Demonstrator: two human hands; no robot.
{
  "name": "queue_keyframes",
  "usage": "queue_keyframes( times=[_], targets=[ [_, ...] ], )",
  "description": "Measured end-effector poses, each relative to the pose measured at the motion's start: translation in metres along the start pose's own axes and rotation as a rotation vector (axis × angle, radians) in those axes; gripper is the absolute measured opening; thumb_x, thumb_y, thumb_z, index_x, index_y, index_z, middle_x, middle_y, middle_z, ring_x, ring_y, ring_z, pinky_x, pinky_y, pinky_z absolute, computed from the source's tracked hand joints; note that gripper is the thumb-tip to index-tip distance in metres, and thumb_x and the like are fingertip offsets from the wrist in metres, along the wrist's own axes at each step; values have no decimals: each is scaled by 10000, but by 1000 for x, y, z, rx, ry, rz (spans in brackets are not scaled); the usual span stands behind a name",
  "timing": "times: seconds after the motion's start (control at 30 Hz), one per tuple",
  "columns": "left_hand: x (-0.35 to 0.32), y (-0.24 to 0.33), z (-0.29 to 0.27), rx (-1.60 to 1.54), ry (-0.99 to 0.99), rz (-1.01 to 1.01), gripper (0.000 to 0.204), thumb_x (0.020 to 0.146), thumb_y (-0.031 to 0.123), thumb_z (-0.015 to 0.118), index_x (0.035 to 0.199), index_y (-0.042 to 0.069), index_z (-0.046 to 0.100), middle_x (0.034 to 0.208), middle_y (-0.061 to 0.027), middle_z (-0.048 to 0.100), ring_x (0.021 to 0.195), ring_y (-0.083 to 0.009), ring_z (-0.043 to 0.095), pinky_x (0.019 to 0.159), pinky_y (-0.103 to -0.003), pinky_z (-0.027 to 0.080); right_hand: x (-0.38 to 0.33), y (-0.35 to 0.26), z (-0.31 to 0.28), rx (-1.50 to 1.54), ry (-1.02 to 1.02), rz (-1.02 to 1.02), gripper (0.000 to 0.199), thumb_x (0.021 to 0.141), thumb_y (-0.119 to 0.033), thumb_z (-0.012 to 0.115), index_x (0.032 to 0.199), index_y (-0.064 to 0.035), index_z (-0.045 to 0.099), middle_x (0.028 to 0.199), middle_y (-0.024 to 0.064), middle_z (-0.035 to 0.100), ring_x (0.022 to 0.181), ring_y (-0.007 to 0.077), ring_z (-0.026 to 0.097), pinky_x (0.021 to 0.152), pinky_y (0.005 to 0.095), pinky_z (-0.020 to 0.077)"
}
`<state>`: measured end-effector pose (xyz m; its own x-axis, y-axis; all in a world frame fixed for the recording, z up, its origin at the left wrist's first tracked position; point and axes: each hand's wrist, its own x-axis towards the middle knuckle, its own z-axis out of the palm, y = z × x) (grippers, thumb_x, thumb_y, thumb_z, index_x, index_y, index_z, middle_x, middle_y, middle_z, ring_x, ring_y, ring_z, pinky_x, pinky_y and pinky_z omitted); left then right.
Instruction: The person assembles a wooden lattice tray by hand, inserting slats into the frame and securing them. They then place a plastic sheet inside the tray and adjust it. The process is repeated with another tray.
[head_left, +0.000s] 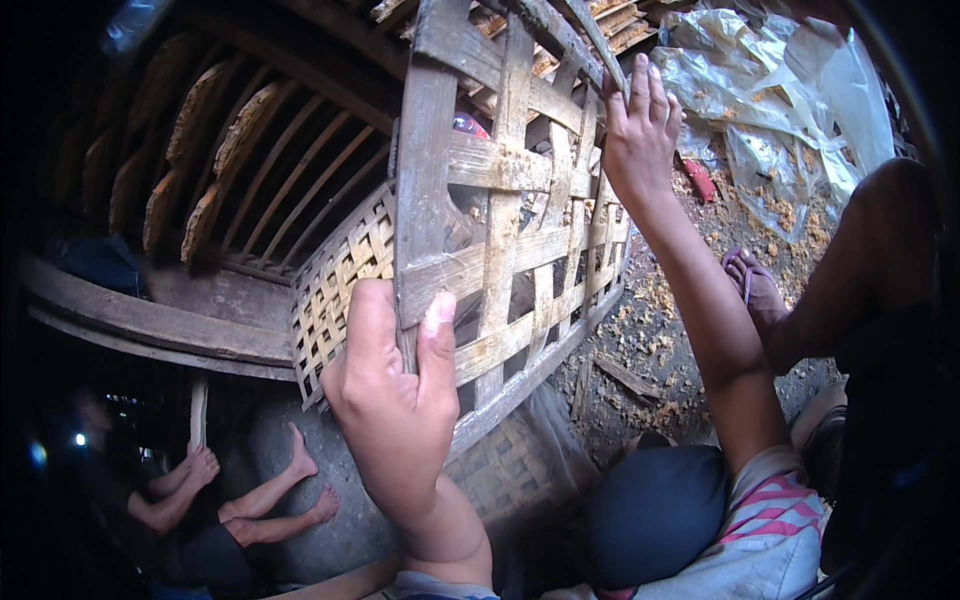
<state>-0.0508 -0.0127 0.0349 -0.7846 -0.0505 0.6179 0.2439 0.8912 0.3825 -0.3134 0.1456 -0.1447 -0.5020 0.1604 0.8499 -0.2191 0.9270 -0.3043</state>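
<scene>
A woven bamboo rack [505,260], with wide weathered slats crossed in an open lattice and a wooden frame, stands tilted in the middle of the view. My left hand [395,395] is closed on its near left corner, thumb on the front face and fingers around the frame. At the far right upper edge my right hand [642,130] grips the frame, its arm stretched out and its fingers pointing up. Part of its thumb and the grip's far side are hidden. Behind the rack's left side shows a finer woven bamboo panel [345,270].
On the left, a slatted shelf [300,170] holds several brown slabs [195,165]. Crumpled clear plastic sheeting [740,70] lies upper right on crumb-strewn ground. A sandalled foot [757,290] is at right. A dark rounded shape [655,515] rises below; a person [190,490] sits lower left.
</scene>
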Motion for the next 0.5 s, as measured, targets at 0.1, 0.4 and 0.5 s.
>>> queue_keyframes(
  times=[0.1,0.4,0.5],
  targets=[
    [1,1,1,6,8,9,148,896,57,697,949,-17,580,667,-165,586,504,-237,562,507,-334,431,-1,1,1,-46,-144,-7,263,931,-107,508,1135,-50,664,1589,224,307,1463,395,304,1153,622,222],
    [-2,-2,1,-19,27,48,145,899,46,691,913,-18,562,648,-162,564,495,-236,561,505,-338,434,4,14,15,-58,20,-117,189,882,-128,593,1063,-138,645,1424,73,540,1375,308,436,1119,556,302],
    [-5,0,-1,3,15,30,146,897,44,693,925,-23,566,657,-163,579,500,-238,569,513,-334,444,8,30,23,-64,101,-165,132,870,-166,630,996,-161,670,1374,16,582,1338,244,476,1123,520,303]
  ],
)
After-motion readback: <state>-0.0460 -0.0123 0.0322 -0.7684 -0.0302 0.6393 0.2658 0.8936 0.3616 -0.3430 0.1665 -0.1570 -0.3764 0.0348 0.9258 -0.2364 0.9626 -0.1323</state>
